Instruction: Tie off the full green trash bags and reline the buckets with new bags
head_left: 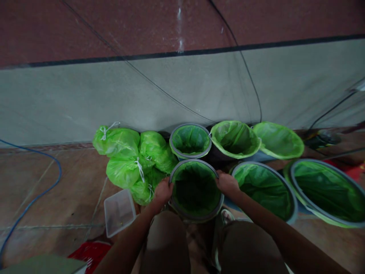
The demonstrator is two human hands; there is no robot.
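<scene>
Between my knees and the wall stands a trash bin (196, 219) lined with a green bag, its grey rim ring around the mouth. My left hand (163, 191) grips the rim on the left side, fingers closed over it. On the opposite side my right hand (228, 183) is closed on the same rim. The inside of the bin is dark, so its bottom cannot be made out. Left of it lie several tied green garbage bags (122, 142) with white strings. Just behind is another lined bin (190, 140), close to the one I hold.
More lined bins stand to the right, such as one bin (265, 190) beside my right forearm. A clear plastic container (119, 213) lies on the tiled floor at left. A blue hose (58, 167) curves along the floor. Black cables (242, 57) hang down the wall (85, 99).
</scene>
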